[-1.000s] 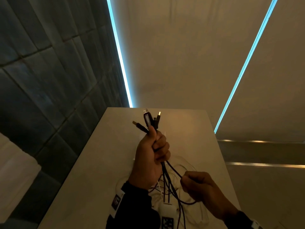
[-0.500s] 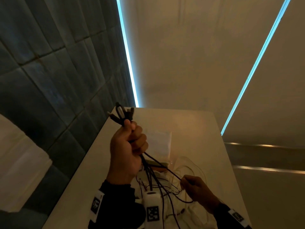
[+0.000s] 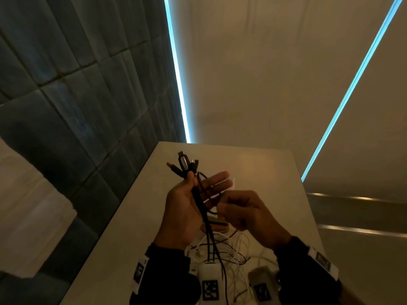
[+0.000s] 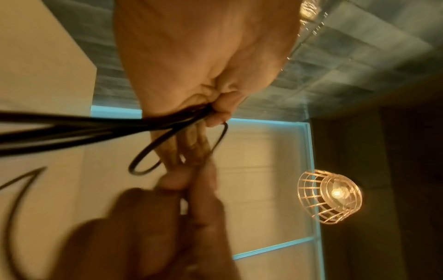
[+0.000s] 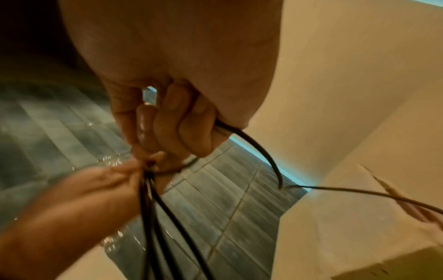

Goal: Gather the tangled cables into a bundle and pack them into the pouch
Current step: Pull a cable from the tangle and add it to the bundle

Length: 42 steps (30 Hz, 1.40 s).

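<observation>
We see a pale table beside a dark tiled wall. Nearest, white cords lie tangled on it. Above them, the left hand pins the black cables under its thumb, fingers spread straight. The right hand curls tightly around one cable loop. We cannot make out the pouch.

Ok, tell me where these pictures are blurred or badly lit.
Head view: dim and warm, cyan light strips glaring, hands sharp. Left wrist view: right hand dark and smeared, black cables streaked, cage lamp crisp. Right wrist view: left hand motion-blurred.
</observation>
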### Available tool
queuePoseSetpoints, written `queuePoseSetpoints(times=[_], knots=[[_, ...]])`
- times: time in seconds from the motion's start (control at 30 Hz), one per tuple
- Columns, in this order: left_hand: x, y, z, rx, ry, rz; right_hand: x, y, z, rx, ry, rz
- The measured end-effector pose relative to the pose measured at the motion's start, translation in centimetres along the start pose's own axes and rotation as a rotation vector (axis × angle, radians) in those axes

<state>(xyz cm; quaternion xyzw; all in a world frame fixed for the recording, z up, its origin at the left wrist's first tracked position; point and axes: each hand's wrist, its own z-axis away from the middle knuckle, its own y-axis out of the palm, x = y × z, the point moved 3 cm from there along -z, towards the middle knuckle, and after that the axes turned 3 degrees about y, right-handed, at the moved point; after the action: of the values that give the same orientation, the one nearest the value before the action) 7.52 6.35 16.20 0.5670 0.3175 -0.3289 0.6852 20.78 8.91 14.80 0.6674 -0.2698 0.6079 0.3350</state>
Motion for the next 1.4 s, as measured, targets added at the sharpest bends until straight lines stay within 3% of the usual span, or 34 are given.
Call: queuePoseSetpoints(times=[0.13,0.37,0.73,0.9,0.97,1.07,1.13,1.23,1.3,1.4], knots=[[-1.9,-0.6,0.0,0.032,0.162,0.23,-2.8,0.4,0.7,0.029,0.059,-0.027],[-2.0,-0.2,0.3,0.077,0.257,0.118,-4.4,0.1,0.7,0.056,0.047,0.002],[-2.7,-1.9,0.4,-0.061,0.351,-0.055,-10.8,-1.1,-2.4,-0.021,0.131,0.245],[-5.5,-3.8,1.2,-0.125,0.402,-0.046,-16.8,-4.8,-2.2,-0.135,0.28,0.513],[-5.6,-4.2,1.3,-0.167,0.37,-0.112,-15.5,-5.3,-2.6,-0.255,0.295,0.484],[-4.3,-4.2,0.8,-0.249,0.302,-0.243,-9.3,-4.5,-4.2,-0.307,0.169,0.133],[-3.3,-3.9,0.3,-0.287,0.252,-0.281,-4.2,-3.1,-4.9,-0.208,0.04,-0.03],[-2.5,-3.0,-0.1,-0.261,0.182,-0.213,1.1,-0.3,-4.2,0.022,-0.122,-0.081],[-2.5,-2.3,-0.1,-0.195,0.169,-0.124,2.3,1.0,-3.5,0.128,-0.131,-0.055],[-3.4,-1.6,0.3,-0.07,0.211,0.103,1.2,0.9,-3.1,0.156,-0.071,-0.001]])
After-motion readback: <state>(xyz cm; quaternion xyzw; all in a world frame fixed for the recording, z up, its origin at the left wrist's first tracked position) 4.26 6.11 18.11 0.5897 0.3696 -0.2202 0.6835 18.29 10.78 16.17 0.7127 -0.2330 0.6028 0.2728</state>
